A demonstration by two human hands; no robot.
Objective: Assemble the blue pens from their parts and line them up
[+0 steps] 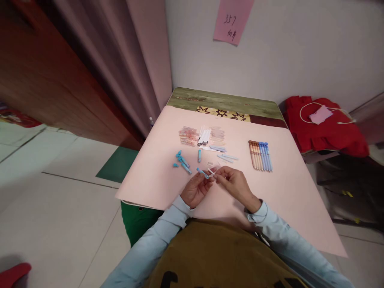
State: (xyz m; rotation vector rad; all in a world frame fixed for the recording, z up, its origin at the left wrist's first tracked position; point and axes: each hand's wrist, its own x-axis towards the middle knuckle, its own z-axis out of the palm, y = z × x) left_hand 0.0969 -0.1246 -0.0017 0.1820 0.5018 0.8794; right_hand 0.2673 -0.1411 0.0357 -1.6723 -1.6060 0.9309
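Observation:
Near the front of the pink-covered table, my left hand (196,189) is closed around a blue pen part (202,173), palm turned up. Close against it, my right hand (234,182) pinches a thin white piece (211,171), whose exact kind is too small to make out. Just beyond my hands lies a single blue pen part (199,155). Further left is a small heap of blue pen parts (183,162), with a small blue cap (175,165) beside it. Pale blue tubes (227,158) lie behind my right hand.
White refills (204,137) with dark tips lie between reddish clear tubes (188,136) and pale clear tubes (217,136). A row of brown and blue pens (260,156) rests at the right. A red cloth-covered stool (327,128) stands right of the table, a wall behind it.

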